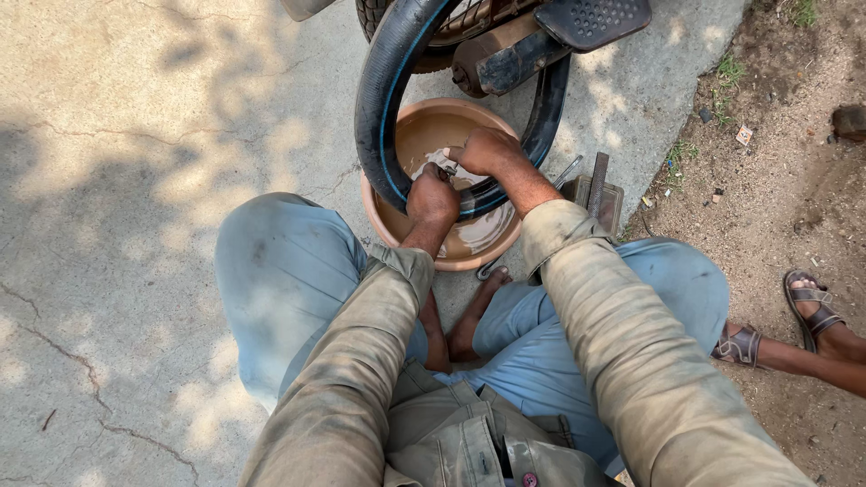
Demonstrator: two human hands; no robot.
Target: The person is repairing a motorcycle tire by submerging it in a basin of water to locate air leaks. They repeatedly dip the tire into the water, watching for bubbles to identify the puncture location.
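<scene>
While person squats on concrete (117, 271) beside motorcycle (505, 36), black inner tube (383, 108) loops down into basin (397, 230) of muddy water (433, 135). Step in hand, by look: leak check, wetted section pressed under. Left hand (432, 196) closed round tube; right hand (485, 151) fisted on same stretch. Next move likely calls for feeding tube round, eyes on water. Metal tools (591, 185) beside basin; another person's sandalled feet (816, 311) at right.

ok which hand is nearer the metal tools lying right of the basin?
Right. The right hand grips the black inner tube over the basin, on the side toward the metal tools. The left hand holds the tube at the basin's middle, farther from them.
</scene>
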